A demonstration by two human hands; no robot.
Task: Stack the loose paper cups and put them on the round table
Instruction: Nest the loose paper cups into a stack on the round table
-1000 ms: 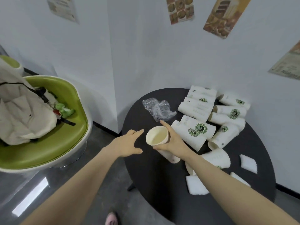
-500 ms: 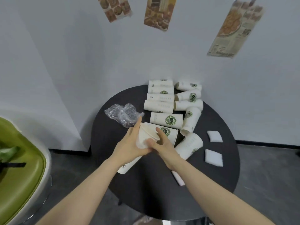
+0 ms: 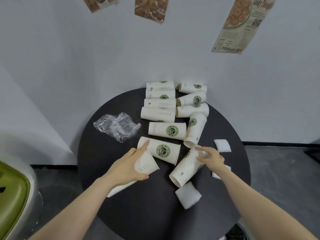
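Change: right hand (image 3: 212,157) has let go of the held stack and crossed to a lying cup on the right; half a second ago both hands met on that stack.
Left hand (image 3: 129,168): fingers and thumb curled round the held stack (image 3: 146,164), mouth turned up and to the right, its base trailing past the wrist.
Right fingers: loosely spread, tips touching the base end of the nearest cup (image 3: 187,168); no grip closed yet.
Loose cups: nine or so more on their sides across the round table (image 3: 155,213), in two rough rows toward the wall.
Clutter: plastic wrap (image 3: 117,126); white foam pads (image 3: 188,195) just beside the target cup.
Next, by my judgement: pinch near the base, lift clear of the pad, feed base-first into the stack's open mouth, axes aligned, gentle squeeze only.
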